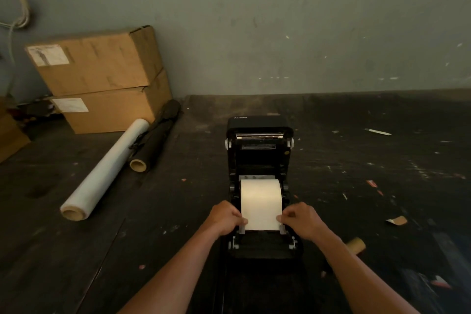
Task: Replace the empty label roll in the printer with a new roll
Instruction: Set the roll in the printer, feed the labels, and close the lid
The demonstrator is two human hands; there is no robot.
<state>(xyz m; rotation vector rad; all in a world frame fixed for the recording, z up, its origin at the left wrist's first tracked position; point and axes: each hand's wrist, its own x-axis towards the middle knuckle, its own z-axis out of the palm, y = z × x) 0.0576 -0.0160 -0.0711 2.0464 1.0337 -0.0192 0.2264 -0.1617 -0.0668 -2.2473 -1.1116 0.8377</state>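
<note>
A black label printer (pixel 260 150) stands on the dark table with its lid swung up and back. A full white label roll (pixel 261 197) lies in its bay, and a strip of paper runs from it toward me over the front guides. My left hand (pixel 225 218) pinches the strip's left edge. My right hand (pixel 300 220) pinches its right edge. A bare brown cardboard core (pixel 355 243) lies on the table just right of my right forearm.
Two stacked cardboard boxes (pixel 102 76) stand at the back left. A roll of clear stretch film (pixel 102 173) and a black roll (pixel 153 137) lie beside them. A white pen (pixel 377 131) and a scrap of torn cardboard (pixel 396 220) lie on the right.
</note>
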